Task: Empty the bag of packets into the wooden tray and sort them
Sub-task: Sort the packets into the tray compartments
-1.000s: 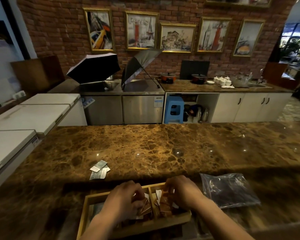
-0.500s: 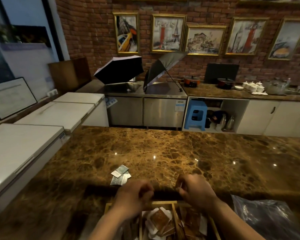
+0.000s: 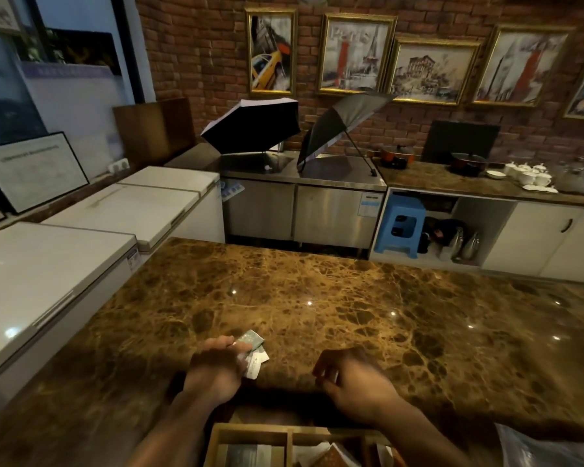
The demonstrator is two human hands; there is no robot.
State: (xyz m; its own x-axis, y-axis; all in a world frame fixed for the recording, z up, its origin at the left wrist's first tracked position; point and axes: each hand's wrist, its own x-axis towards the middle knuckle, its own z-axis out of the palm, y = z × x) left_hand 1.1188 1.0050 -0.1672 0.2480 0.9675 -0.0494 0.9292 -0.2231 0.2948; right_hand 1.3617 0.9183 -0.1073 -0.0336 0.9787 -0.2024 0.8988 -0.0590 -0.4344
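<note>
The wooden tray (image 3: 250, 432) shows only its far rim and divider at the bottom edge, with grey-green packets in its left compartment and brown and white packets (image 3: 331, 456) to the right. Beyond it on the marble counter lies a small pile of grey-green and white packets (image 3: 255, 348). My left hand (image 3: 216, 364) rests on that pile, fingers touching the packets. My right hand (image 3: 348, 375) hovers over the counter to the right, fingers curled with a small pale thing at the fingertips. The clear plastic bag (image 3: 550, 448) lies at the bottom right corner.
The brown marble counter (image 3: 351, 315) stretches ahead. White chest freezers (image 3: 64, 264) stand to the left. Behind are a steel counter with two open umbrellas (image 3: 250, 126), a blue stool (image 3: 400, 227) and white cabinets.
The view has swung up and left, so the tray dropped to the bottom edge. My left hand left the tray and reached forward onto the loose pile; my right hand also rose out of the tray.
</note>
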